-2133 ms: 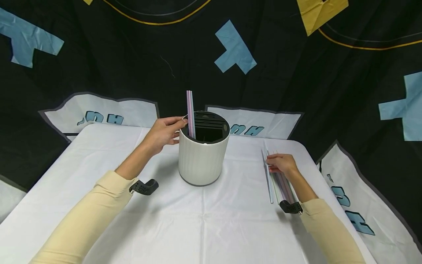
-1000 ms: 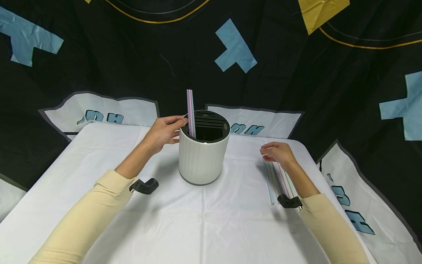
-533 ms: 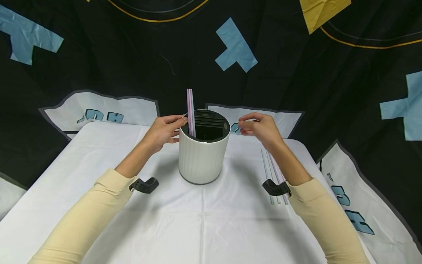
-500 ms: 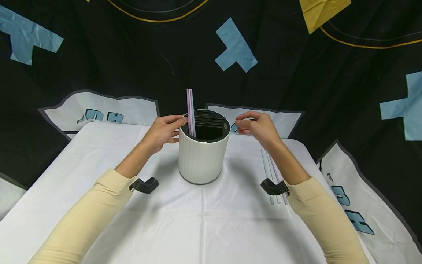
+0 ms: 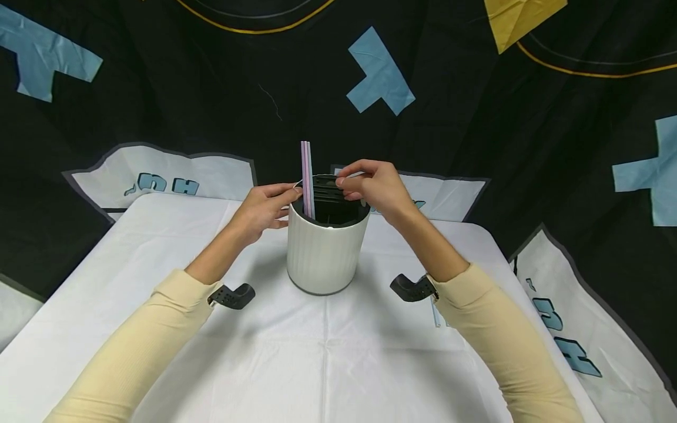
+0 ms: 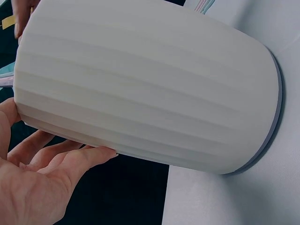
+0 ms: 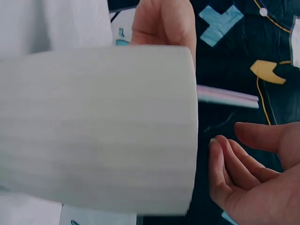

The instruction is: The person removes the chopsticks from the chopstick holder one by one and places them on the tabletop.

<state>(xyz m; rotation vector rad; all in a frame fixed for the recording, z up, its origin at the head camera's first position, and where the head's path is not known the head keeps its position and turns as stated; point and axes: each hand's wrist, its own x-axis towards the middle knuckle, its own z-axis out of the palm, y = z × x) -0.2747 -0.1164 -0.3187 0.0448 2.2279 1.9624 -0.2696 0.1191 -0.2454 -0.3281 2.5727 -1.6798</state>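
Observation:
A round white ribbed container (image 5: 327, 258) with a black slotted insert (image 5: 333, 208) stands upright mid-table. Several pastel straws (image 5: 307, 176), pink and blue, rise from its left side. My left hand (image 5: 264, 211) holds the container's left side, fingertips at the rim beside the straws; in the left wrist view its other fingers (image 6: 79, 161) lie along the wall. My right hand (image 5: 375, 185) hovers over the right part of the rim. In the right wrist view its thumb (image 7: 262, 136) stands apart from loosely bent fingers, nothing between them.
More straws (image 5: 436, 316) lie on the white-covered table (image 5: 264, 376) at the right, mostly hidden under my right forearm; the left wrist view catches some loose straws (image 6: 205, 5) too. A dark curtain (image 5: 227, 100) with blue and yellow patches hangs behind the table.
My right hand has left the straws on the right of the table, risen and moved left to above the container. My left hand, the container and its straws have stayed in place.

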